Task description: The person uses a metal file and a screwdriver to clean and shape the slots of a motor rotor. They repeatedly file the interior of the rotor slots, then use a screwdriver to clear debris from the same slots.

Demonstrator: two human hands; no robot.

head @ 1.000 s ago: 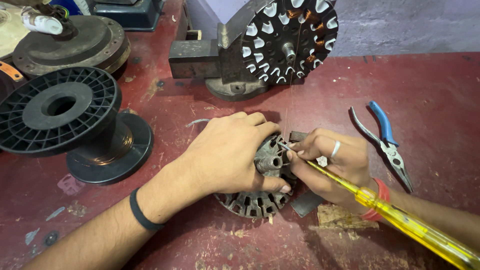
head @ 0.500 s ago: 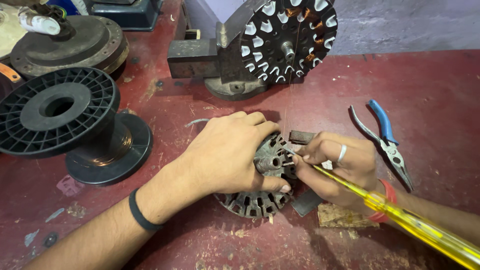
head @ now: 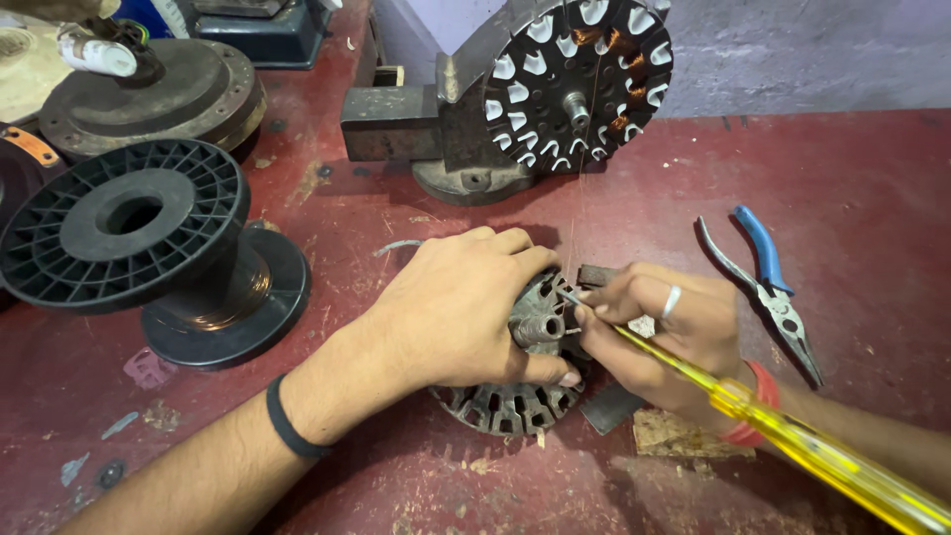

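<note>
A round slotted metal stator core [head: 510, 401] lies on the red worktable, with a short shaft stub at its middle. My left hand [head: 456, 307] lies over its left half and grips it, thumb along the near rim. My right hand [head: 669, 327] holds a yellow-handled screwdriver [head: 792, 441] like a pen. The metal tip touches the core's top near the shaft. The handle runs off to the lower right. Much of the core is hidden under my left hand.
Blue-handled pliers [head: 768, 287] lie to the right. A second stator [head: 580, 79] with partial copper winding stands on a metal fixture at the back. A black plastic spool [head: 149, 238] of copper wire sits at the left, with motor housings [head: 149, 89] behind it.
My right hand has shifted slightly to the right and the screwdriver tip has moved a little on the core. My left hand keeps its hold.
</note>
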